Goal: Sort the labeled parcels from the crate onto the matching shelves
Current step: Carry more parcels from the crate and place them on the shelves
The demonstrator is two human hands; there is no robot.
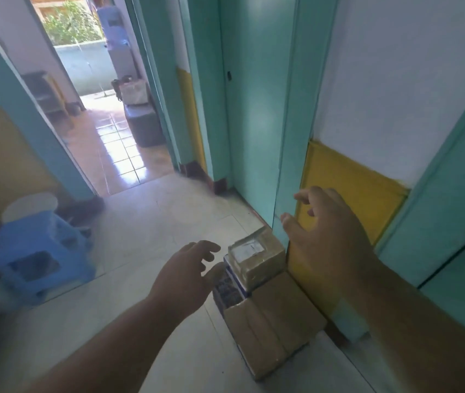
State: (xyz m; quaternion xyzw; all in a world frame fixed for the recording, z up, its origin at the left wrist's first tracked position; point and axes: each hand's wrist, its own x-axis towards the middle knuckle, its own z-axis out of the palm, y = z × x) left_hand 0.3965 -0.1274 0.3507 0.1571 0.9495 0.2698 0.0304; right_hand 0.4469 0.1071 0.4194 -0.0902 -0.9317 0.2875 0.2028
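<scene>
Head view: the taped parcel (256, 258) is seen atop a stack of cardboard boxes (271, 321) on the floor (154, 222) by the wall. Left hand (185, 275) and right hand (324, 236) are spread, empty, flanking it. Opposite sides should be clasped squarely, probably, label kept readable.

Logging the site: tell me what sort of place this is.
Probably a home hallway: tiled floor, teal door, blue stool, and boxes stacked against the wall. No shelves show.
</scene>
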